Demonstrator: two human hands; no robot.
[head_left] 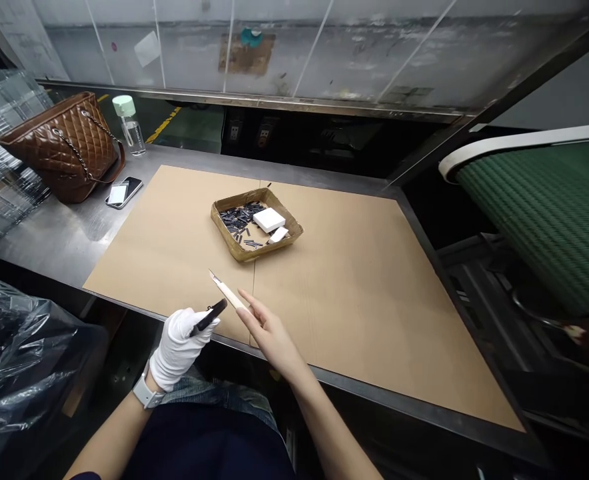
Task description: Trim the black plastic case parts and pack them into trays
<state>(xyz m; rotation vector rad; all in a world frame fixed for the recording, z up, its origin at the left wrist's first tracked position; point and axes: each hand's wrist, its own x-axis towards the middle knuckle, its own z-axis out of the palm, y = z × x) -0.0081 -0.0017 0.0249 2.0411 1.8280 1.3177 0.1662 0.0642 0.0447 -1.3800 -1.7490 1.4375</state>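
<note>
My left hand (182, 343), in a white glove, is closed around a small black oblong part (209, 317) that angles up to the right. In my bare right hand (270, 333) a craft knife (228, 292) with a pale handle is held between thumb and fingers, its thin blade pointing up and to the left. The knife and the black part are close together above the table's front edge. Beyond them sits a shallow cardboard tray (234, 250) with many small dark strips (238, 218), a white box (269, 219) and a smaller white piece (278, 235) inside.
Brown cardboard sheets (364, 287) cover the metal table (49, 233). At the left stand a brown quilted handbag (74, 147), a bottle (132, 130) with a mint lid, and a phone (133, 188). A plastic-wrapped stack (19, 373) is at lower left, a green conveyor belt (549, 207) at right.
</note>
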